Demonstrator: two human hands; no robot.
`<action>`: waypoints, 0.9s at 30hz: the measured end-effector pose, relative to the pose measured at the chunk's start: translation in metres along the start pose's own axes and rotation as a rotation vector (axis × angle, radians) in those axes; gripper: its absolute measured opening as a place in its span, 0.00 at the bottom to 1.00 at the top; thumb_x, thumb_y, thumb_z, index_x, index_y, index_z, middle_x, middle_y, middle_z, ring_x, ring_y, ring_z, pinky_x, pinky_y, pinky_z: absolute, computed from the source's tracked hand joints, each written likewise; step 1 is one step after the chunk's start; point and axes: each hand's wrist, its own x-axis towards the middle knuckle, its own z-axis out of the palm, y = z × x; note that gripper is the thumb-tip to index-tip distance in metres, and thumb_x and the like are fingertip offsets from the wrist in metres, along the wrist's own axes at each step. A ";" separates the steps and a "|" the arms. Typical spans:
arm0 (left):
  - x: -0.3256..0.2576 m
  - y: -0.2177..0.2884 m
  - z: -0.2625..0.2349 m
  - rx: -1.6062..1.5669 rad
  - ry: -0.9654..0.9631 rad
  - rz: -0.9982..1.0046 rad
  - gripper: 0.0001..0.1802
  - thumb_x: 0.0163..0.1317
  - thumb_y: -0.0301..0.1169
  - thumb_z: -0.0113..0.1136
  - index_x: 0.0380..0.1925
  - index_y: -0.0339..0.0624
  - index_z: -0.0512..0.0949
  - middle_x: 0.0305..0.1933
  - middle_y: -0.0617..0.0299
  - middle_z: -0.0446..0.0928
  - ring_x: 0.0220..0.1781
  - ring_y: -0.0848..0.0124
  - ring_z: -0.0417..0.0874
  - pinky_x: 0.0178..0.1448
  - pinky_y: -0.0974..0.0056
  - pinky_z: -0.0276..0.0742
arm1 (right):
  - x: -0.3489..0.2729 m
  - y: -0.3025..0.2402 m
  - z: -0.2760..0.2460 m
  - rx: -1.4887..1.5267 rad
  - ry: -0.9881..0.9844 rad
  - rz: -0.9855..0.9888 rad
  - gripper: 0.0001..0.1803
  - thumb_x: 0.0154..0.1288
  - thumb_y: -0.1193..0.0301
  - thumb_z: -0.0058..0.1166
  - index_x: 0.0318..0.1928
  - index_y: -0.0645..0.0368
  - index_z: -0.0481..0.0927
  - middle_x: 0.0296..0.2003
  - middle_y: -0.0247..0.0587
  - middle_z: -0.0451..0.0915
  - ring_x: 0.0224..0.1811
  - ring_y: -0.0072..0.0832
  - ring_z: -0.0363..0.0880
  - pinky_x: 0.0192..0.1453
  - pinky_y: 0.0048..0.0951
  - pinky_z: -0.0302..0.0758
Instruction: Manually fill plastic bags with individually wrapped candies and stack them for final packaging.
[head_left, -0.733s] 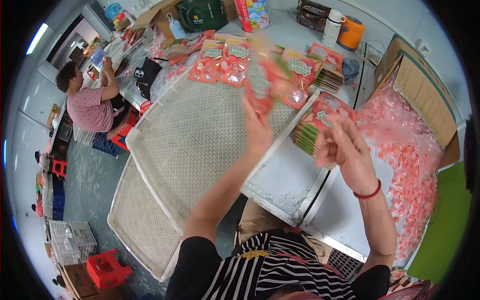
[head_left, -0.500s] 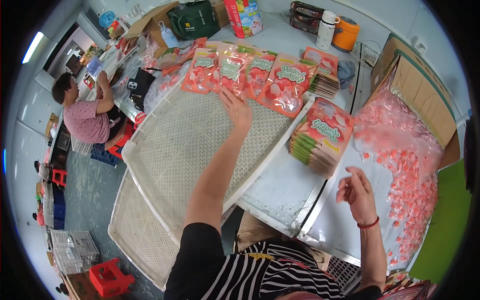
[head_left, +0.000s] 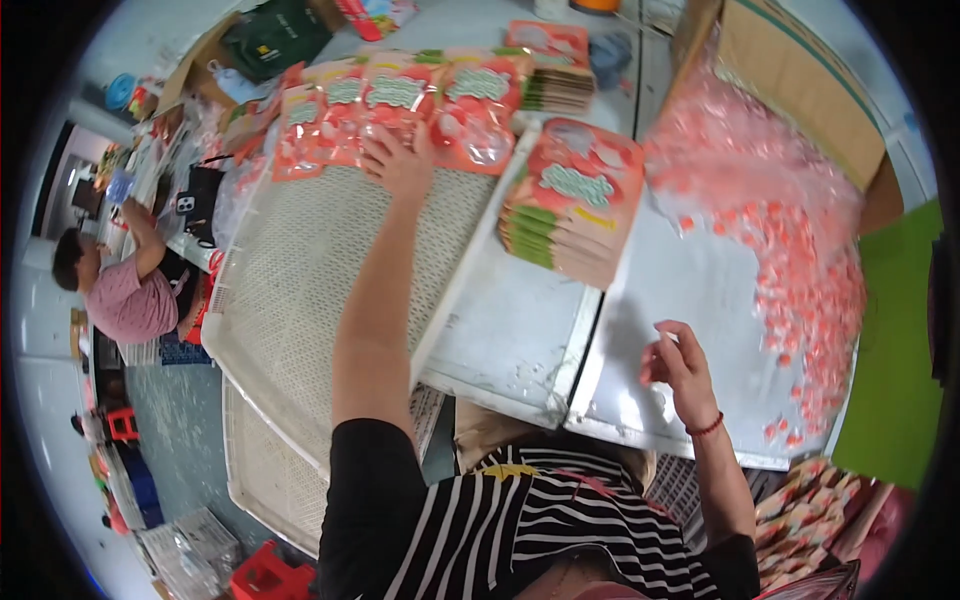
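Note:
A row of several flat red-pink candy pouches [head_left: 480, 105] lies overlapping along the far end of a white mesh tray [head_left: 300, 245]. My left hand [head_left: 402, 165] reaches over the tray, fingers spread, and its fingertips touch the lower part of a pouch near the middle of the row. Right of the tray, a fanned stack of matching pouches [head_left: 580, 195] sits on the metal table. My right hand [head_left: 682, 375] hovers over the bare metal nearer to me, fingers loosely curled and apart, with nothing visible in it.
Small wrapped red candies [head_left: 810, 300] spread over the right of the table, spilling from a clear bag [head_left: 760, 160] by a cardboard box [head_left: 805, 85]. Another pouch stack [head_left: 555, 80] stands at the back. A second tray [head_left: 270, 450] is lower left. A person [head_left: 135, 285] sits at far left.
The whole view has shifted with my head. My left hand has slid rightward along the pouch row. My right hand has drawn back a little, away from the stack and toward me.

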 end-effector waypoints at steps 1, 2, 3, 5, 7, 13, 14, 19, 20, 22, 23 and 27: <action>-0.001 -0.004 -0.005 0.001 -0.014 0.013 0.50 0.60 0.66 0.42 0.69 0.38 0.50 0.71 0.34 0.47 0.67 0.28 0.51 0.67 0.31 0.45 | 0.000 0.006 -0.001 0.002 -0.043 -0.005 0.12 0.74 0.65 0.42 0.53 0.55 0.68 0.30 0.36 0.76 0.26 0.23 0.77 0.31 0.24 0.75; 0.001 -0.008 -0.012 -0.011 0.042 0.075 0.50 0.60 0.66 0.43 0.69 0.38 0.50 0.71 0.34 0.48 0.67 0.28 0.51 0.66 0.30 0.45 | 0.001 0.011 -0.003 0.004 -0.096 -0.016 0.12 0.74 0.65 0.42 0.52 0.55 0.68 0.31 0.35 0.76 0.26 0.23 0.77 0.32 0.24 0.75; -0.004 0.005 -0.020 -0.037 0.091 0.141 0.50 0.59 0.65 0.44 0.68 0.38 0.50 0.71 0.35 0.48 0.67 0.29 0.51 0.66 0.29 0.44 | 0.000 0.017 -0.008 0.015 -0.079 -0.015 0.12 0.74 0.65 0.42 0.52 0.55 0.68 0.31 0.35 0.76 0.26 0.23 0.77 0.32 0.24 0.75; -0.024 0.031 -0.040 0.008 0.136 0.280 0.42 0.62 0.54 0.53 0.66 0.37 0.56 0.68 0.36 0.55 0.66 0.35 0.58 0.66 0.36 0.53 | -0.002 0.027 -0.018 0.023 -0.042 -0.011 0.12 0.74 0.65 0.42 0.52 0.55 0.68 0.31 0.35 0.76 0.27 0.22 0.77 0.33 0.23 0.76; -0.051 0.051 -0.061 -0.559 -0.101 0.866 0.32 0.59 0.40 0.62 0.62 0.43 0.66 0.65 0.46 0.64 0.66 0.47 0.63 0.67 0.49 0.60 | -0.004 0.037 -0.025 0.047 -0.033 -0.015 0.12 0.74 0.65 0.42 0.52 0.56 0.68 0.31 0.35 0.76 0.27 0.22 0.77 0.33 0.23 0.76; -0.117 0.110 -0.094 -0.426 -0.240 1.231 0.21 0.52 0.37 0.65 0.46 0.43 0.77 0.50 0.57 0.74 0.54 0.61 0.75 0.56 0.59 0.73 | -0.016 0.048 -0.027 0.070 -0.089 -0.048 0.12 0.73 0.66 0.43 0.52 0.56 0.68 0.31 0.34 0.76 0.27 0.22 0.78 0.34 0.24 0.76; -0.114 0.109 -0.090 -0.403 -0.311 1.219 0.21 0.52 0.35 0.65 0.46 0.40 0.77 0.48 0.56 0.75 0.52 0.60 0.76 0.55 0.59 0.74 | -0.018 0.049 -0.027 0.069 -0.096 -0.061 0.12 0.73 0.66 0.44 0.51 0.57 0.68 0.31 0.34 0.76 0.27 0.22 0.78 0.34 0.24 0.76; -0.111 0.105 -0.090 -0.355 -0.293 1.339 0.19 0.53 0.31 0.63 0.46 0.39 0.77 0.45 0.55 0.77 0.49 0.59 0.78 0.53 0.60 0.77 | -0.029 0.065 -0.040 0.113 -0.053 -0.055 0.12 0.72 0.66 0.45 0.50 0.58 0.69 0.31 0.34 0.76 0.27 0.21 0.77 0.33 0.22 0.76; -0.111 0.106 -0.092 -0.387 -0.295 1.334 0.18 0.54 0.30 0.62 0.46 0.39 0.77 0.44 0.55 0.77 0.48 0.59 0.79 0.53 0.60 0.77 | -0.030 0.068 -0.042 0.134 -0.037 -0.042 0.11 0.72 0.67 0.46 0.50 0.59 0.69 0.31 0.35 0.76 0.27 0.20 0.77 0.32 0.21 0.76; -0.110 0.107 -0.096 -0.414 -0.299 1.332 0.18 0.54 0.29 0.62 0.46 0.39 0.77 0.44 0.55 0.77 0.47 0.59 0.80 0.53 0.61 0.78 | -0.031 0.072 -0.043 0.133 -0.057 -0.046 0.11 0.72 0.66 0.46 0.50 0.58 0.69 0.31 0.34 0.77 0.27 0.21 0.77 0.33 0.22 0.76; -0.109 0.110 -0.100 -0.422 -0.320 1.329 0.15 0.55 0.28 0.61 0.44 0.39 0.77 0.42 0.56 0.78 0.46 0.59 0.80 0.51 0.61 0.78 | -0.032 0.073 -0.044 0.127 -0.076 -0.051 0.12 0.72 0.65 0.46 0.50 0.57 0.69 0.32 0.34 0.77 0.28 0.22 0.77 0.34 0.23 0.76; -0.104 0.111 -0.107 -0.322 -0.462 1.287 0.07 0.57 0.28 0.58 0.36 0.39 0.78 0.36 0.58 0.78 0.41 0.60 0.80 0.44 0.60 0.78 | -0.030 0.069 -0.038 0.129 -0.099 -0.065 0.12 0.72 0.66 0.46 0.50 0.58 0.69 0.32 0.34 0.77 0.28 0.22 0.77 0.34 0.23 0.76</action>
